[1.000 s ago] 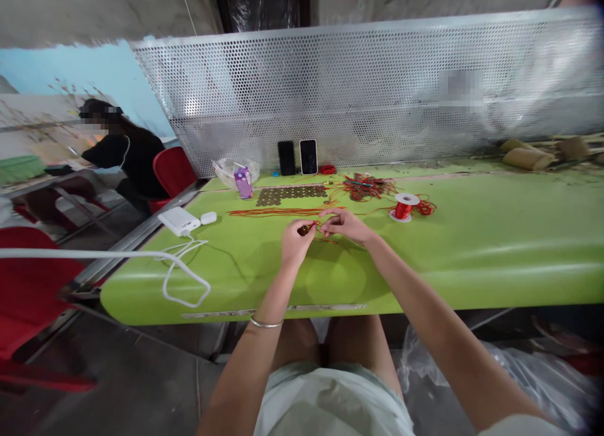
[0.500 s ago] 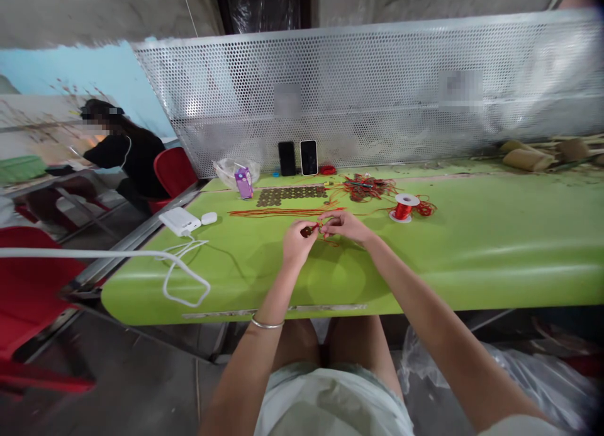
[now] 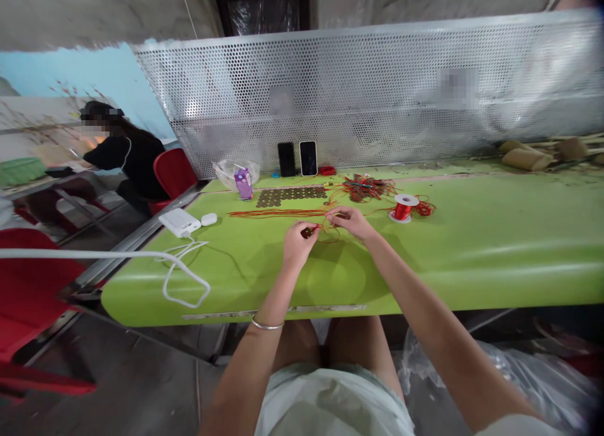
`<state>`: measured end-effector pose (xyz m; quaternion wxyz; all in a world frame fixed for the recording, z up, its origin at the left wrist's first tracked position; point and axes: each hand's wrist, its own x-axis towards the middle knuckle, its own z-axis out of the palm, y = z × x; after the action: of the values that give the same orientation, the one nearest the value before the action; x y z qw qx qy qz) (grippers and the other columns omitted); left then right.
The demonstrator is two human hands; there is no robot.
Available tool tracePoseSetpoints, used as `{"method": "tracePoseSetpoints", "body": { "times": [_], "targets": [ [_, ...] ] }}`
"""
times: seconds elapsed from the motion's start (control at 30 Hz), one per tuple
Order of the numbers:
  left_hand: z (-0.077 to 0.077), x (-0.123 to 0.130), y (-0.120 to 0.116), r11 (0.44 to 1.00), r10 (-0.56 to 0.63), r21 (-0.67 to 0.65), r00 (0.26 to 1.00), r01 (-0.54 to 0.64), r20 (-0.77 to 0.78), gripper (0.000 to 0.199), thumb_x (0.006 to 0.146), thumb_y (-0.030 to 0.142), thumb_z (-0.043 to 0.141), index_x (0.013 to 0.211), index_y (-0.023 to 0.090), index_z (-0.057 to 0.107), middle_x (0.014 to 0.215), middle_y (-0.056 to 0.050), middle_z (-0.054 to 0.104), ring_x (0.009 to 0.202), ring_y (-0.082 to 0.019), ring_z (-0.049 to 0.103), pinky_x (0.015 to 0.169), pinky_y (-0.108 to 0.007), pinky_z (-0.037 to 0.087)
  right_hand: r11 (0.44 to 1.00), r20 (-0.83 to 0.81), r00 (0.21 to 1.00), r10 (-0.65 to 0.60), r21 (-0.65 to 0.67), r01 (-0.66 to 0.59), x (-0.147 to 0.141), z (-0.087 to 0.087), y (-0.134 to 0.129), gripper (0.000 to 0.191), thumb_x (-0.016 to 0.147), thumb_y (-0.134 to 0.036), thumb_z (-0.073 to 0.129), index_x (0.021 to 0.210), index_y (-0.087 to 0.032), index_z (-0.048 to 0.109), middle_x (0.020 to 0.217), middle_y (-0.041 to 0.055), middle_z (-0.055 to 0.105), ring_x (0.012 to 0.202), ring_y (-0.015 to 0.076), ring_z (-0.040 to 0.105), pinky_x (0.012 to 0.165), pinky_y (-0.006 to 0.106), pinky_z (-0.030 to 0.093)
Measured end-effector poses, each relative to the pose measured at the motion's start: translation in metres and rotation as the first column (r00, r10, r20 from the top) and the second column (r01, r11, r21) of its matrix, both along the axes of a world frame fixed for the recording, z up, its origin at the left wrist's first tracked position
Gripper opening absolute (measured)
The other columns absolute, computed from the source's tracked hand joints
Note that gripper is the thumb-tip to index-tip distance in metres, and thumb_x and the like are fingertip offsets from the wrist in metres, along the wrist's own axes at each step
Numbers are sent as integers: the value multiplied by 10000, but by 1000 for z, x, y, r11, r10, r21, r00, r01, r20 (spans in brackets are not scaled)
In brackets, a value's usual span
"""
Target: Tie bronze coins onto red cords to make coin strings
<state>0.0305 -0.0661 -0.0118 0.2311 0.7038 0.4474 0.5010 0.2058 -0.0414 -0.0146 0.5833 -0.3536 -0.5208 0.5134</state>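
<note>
Table (image 3: pixel 495 234) beneath them, your left hand (image 3: pixel 296 242) pinches the coin (image 3: pixel 307 233) and your right hand (image 3: pixel 353 222) the cord (image 3: pixel 338 236) just beside it — a steady coin and gentle, even pull should keep that cord untangled.

Phones (image 3: pixel 308 158) upright before perforated panel (image 3: pixel 377 102); purple carton (image 3: pixel 243 184) beside plastic bag (image 3: pixel 225 173).

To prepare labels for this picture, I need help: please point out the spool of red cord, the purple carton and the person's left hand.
Spool of red cord (image 3: pixel 402 211): head view, on the wound cord.
Purple carton (image 3: pixel 243 185): head view, on its side.
Left hand (image 3: pixel 296 242): head view, on its back.
</note>
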Motion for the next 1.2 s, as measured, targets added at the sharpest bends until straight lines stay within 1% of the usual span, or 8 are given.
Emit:
{"method": "tracePoseSetpoints", "body": {
  "times": [0.13, 0.33, 0.47, 0.63, 0.83, 1.07, 1.13, 1.2],
  "targets": [
    [-3, -1, 1, 1000, 4, -17, 999, -5, -43, 66, 743, 155, 667, 761, 191, 720, 819, -61, 691, 727, -180, 627, 697, -294, 476, 988, -212, 966, -149, 14, 156, 12, 2, 6, 273, 529, -366, 846, 680, -219, 673, 636, -50, 652, 527, 63, 572, 533, 177, 506],
    [-6, 0, 1, 998, -8, -57, 991, 0, -131, 71, 762, 180, 648, 789, 176, 714, 824, -65, 701, 728, -183, 640, 684, -299, 494, 927, -535, 786, -311, 13, 376, 36, 7, 12, 234, 624, -357, 800, 754, -248, 639, 630, -97, 624, 512, 21, 570, 498, 111, 477],
    [-6, 1, 1, 997, -25, -79, 981, 10, -192, 84, 770, 185, 640, 804, 187, 717, 800, -59, 712, 725, -185, 650, 676, -296, 500, 898, -638, 688, -345, -11, 440, 47, 7, 13, 140, 722, -322, 729, 777, -245, 625, 707, -99, 655, 567, 12, 602, 521, 98, 490],
    [-6, 2, -1, 996, -29, -94, 965, 4, -262, 95, 766, 191, 638, 806, 188, 724, 794, -69, 719, 723, -202, 655, 651, -302, 498, 890, -676, 651, -346, -16, 456, 50, 7, 13, 99, 747, -313, 696, 794, -251, 634, 782, -96, 685, 614, 13, 623, 544, 96, 503],
    [-2, 4, -5, 996, -30, -90, 944, 1, -328, 89, 752, 196, 652, 793, 195, 730, 852, -86, 723, 753, -230, 652, 643, -317, 482, 880, -640, 684, -349, 26, 474, 51, 6, 14, 87, 765, -329, 668, 811, -259, 644, 846, -80, 692, 660, 23, 639, 567, 104, 516],
    [0, 4, -6, 995, -10, -97, 952, -21, -304, 65, 735, 218, 666, 745, 196, 726, 790, -76, 718, 694, -210, 636, 580, -286, 449, 879, -468, 805, -363, 115, 463, 48, 3, 13, 221, 792, -378, 628, 994, -288, 638, 1107, -27, 671, 783, 70, 672, 643, 158, 547],
    [0, 4, -6, 995, 1, -100, 963, -29, -271, 84, 745, 220, 643, 748, 189, 721, 767, -68, 715, 663, -192, 628, 577, -275, 445, 884, -299, 880, -370, 178, 432, 42, 0, 12, 340, 808, -377, 606, 1139, -302, 585, 1160, 7, 654, 778, 100, 683, 646, 204, 556],
    [0, 3, -6, 994, 18, -101, 973, -42, -229, 105, 754, 228, 623, 753, 179, 715, 753, -65, 712, 648, -179, 621, 585, -270, 444, 884, -13, 922, -387, 279, 376, 34, -2, 11, 414, 838, -394, 557, 1236, -285, 522, 1127, 51, 662, 710, 131, 686, 607, 253, 552]
  ]
}}
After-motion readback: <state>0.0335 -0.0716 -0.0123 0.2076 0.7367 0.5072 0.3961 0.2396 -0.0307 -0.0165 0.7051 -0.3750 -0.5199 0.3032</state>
